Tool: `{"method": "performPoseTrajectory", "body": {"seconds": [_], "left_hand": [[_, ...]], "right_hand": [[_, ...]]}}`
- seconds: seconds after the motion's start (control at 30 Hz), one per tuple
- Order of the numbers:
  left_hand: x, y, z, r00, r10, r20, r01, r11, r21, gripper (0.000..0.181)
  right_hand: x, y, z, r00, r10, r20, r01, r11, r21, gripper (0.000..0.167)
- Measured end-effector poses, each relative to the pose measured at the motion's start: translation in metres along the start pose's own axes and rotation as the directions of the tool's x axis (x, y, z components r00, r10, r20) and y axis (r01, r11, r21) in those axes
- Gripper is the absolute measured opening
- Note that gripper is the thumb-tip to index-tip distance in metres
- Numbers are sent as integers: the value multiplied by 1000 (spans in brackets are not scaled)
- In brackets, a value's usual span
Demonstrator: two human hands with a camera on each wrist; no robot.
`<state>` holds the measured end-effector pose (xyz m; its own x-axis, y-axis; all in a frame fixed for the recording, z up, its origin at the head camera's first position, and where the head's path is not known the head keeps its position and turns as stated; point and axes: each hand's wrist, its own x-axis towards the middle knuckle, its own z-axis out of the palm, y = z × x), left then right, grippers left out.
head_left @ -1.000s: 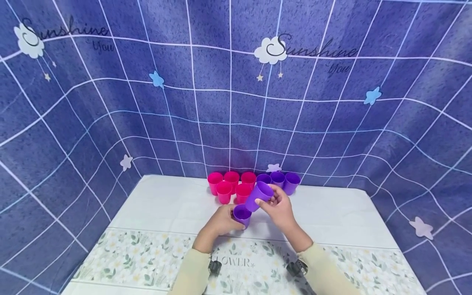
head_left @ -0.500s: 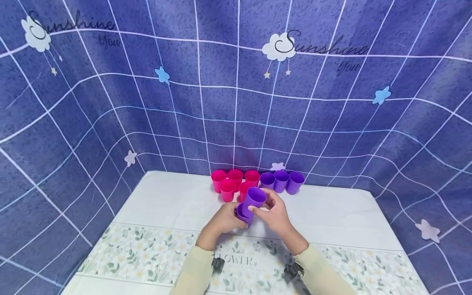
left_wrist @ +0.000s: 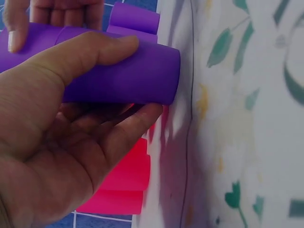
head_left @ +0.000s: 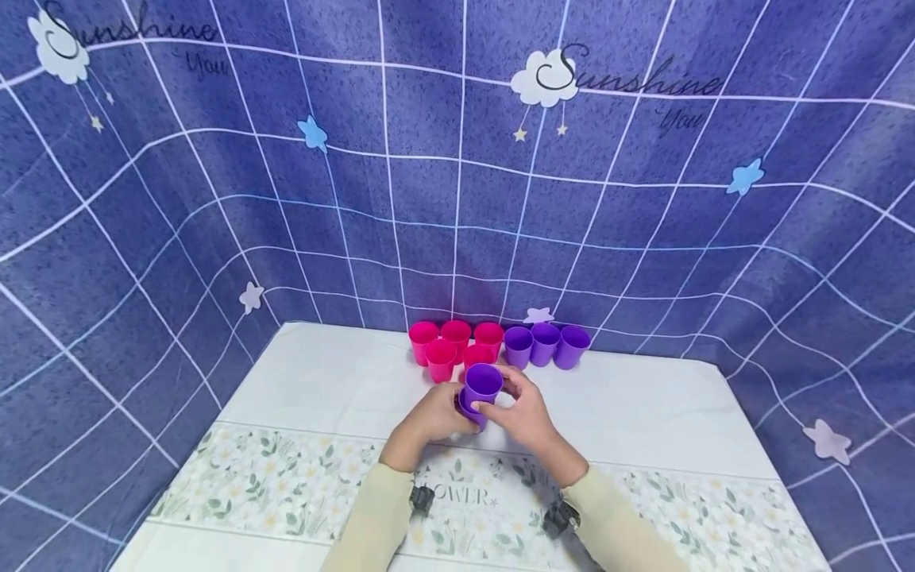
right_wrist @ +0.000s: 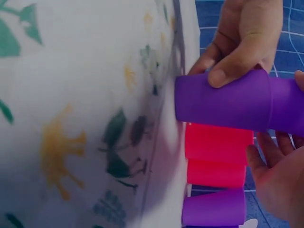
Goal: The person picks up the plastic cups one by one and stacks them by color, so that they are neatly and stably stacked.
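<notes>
My left hand [head_left: 434, 413] grips a purple cup [left_wrist: 128, 78] from its left side, thumb across the wall and fingers beneath in the left wrist view. A second purple cup [head_left: 484, 384], pinched by my right hand [head_left: 527, 407] near its upper part, sits partly inside the first one. In the right wrist view the upper cup [right_wrist: 287, 103] emerges from the rim of the lower cup [right_wrist: 221, 100]. Both mouths face up. Part of the lower cup is hidden in the head view by the upper cup and my left fingers.
Several pink cups [head_left: 441, 359] stand upright behind my hands, near the back edge. To their right is a row of three purple cups [head_left: 546, 345]. White cloth with a floral band [head_left: 272, 477] covers the table [head_left: 629, 405]. A blue gridded curtain [head_left: 400, 199] surrounds its back and sides.
The upper purple cup moved left and down in my right hand, from tilted above the lower cup to nearly upright and partly inside it. My left hand kept its grip.
</notes>
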<state>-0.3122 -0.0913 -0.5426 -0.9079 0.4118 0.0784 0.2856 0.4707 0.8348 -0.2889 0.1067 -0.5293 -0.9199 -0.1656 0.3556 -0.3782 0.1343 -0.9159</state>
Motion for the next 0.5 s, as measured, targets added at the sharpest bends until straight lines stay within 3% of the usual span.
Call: {"method": "performPoseTrajectory", "body": {"seconds": [0.27, 0.5], "left_hand": [[8, 1, 1, 999, 36, 26, -36, 999, -8, 57], [13, 6, 2, 995, 93, 31, -92, 996, -16, 57]], "right_hand": [[-1, 12, 1, 997, 48, 57, -48, 999, -1, 65], [-6, 19, 2, 989, 146, 34, -148, 988, 42, 77]]}}
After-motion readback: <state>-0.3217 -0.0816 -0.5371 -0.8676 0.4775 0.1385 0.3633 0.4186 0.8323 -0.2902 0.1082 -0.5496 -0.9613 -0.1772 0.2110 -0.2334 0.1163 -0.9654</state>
